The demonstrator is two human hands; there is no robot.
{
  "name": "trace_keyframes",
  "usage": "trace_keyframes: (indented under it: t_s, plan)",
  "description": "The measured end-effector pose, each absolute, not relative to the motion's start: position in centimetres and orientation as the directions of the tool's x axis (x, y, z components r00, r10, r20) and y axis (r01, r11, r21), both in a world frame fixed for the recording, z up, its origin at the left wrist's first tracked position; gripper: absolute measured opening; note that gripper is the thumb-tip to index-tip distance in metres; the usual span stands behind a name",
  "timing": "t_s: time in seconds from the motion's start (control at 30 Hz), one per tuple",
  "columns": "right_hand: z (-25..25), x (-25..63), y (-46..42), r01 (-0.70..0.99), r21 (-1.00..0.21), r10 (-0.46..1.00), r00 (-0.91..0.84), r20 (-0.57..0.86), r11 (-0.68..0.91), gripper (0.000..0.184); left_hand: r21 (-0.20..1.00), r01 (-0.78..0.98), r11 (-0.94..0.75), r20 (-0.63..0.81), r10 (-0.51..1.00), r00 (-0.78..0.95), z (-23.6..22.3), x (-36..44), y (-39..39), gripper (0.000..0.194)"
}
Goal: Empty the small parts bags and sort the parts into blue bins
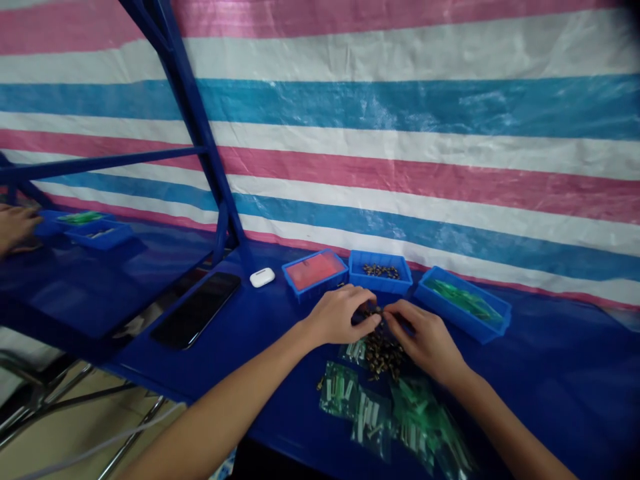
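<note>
I see the left hand (344, 316) and right hand (425, 339) nearly meeting, fingers curled at the far end of a heap of small brass-coloured pieces (385, 357); whether either pinches one, I can't tell. Clear bags (371, 417) lie beside it.

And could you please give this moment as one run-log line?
left hand: at brassy pieces | right hand: fingertips at same pile | clear packets: near side | blue trays: beyond hands

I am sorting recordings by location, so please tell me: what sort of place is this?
Probably a small workshop: a pile of small parts, filled clear bags, and another person's hand near blue bins at the next table.
</note>
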State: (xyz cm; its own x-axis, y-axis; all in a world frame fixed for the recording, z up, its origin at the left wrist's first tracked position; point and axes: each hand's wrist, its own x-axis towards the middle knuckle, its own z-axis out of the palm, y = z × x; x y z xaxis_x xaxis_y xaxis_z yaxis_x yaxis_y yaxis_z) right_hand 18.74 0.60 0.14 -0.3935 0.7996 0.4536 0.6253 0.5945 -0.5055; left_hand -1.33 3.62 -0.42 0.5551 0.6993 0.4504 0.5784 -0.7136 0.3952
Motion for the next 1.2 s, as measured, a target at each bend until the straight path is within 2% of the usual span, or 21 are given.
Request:
trace_keyframes:
  t_s: [0.07,0.13,0.2,0.27,0.37,0.53,0.7,0.97,1.1,1.2]
  plan:
    - [0.8,18.6,1.1,0.702,-0.418,0.738,-0.227,0.636,0.577,0.02,0.407,0.683,-0.607,0.447,0.784,0.43,0.1,-1.9,4.0,0.026]
    - [1.1,18.6,2.2,0.803,-0.377,0.699,-0.068,0.712,0.463,0.022,0.361,0.819,-0.446,0.405,0.866,0.293,0.4,-2.3,4.5,0.03]
    - [0.9,19.0,3.6,0.872,-0.373,0.765,-0.002,0.645,0.317,0.025,0.233,0.923,-0.306,0.32,0.921,0.224,0.5,-2.6,4.8,0.03]
    - [0.1,19.5,4.5,0.894,-0.381,0.852,-0.003,0.523,0.237,0.026,0.091,0.964,-0.248,0.212,0.951,0.225,0.4,-2.6,4.9,0.027]
    - [-1.3,20.2,4.4,0.894,-0.395,0.896,-0.017,0.443,0.213,0.028,0.01,0.97,-0.242,0.11,0.965,0.24,0.2,-2.5,4.6,0.025]
    - [-2.1,20.1,3.1,0.846,-0.456,0.905,-0.068,0.42,0.276,0.031,0.012,0.978,-0.207,0.066,0.976,0.206,0.4,-2.6,4.5,0.028]
    - [-2.2,19.8,3.2,0.853,-0.437,0.915,-0.106,0.39,0.286,0.029,0.011,0.977,-0.214,0.045,0.976,0.214,0.5,-2.6,4.6,0.026]
    - [-2.0,19.8,3.0,0.853,-0.416,0.912,-0.151,0.382,0.316,0.027,0.043,0.947,-0.319,0.047,0.947,0.317,-1.0,-2.1,4.7,0.025]
    - [-1.9,19.6,2.9,0.867,-0.386,0.915,-0.172,0.365,0.316,0.027,0.193,0.917,-0.35,0.066,0.937,0.344,-1.7,-2.2,5.2,0.017]
    - [-2.0,19.6,2.9,0.872,-0.367,0.913,-0.186,0.364,0.324,0.026,0.286,0.903,-0.322,0.068,0.946,0.316,-1.7,-2.4,5.3,0.019]
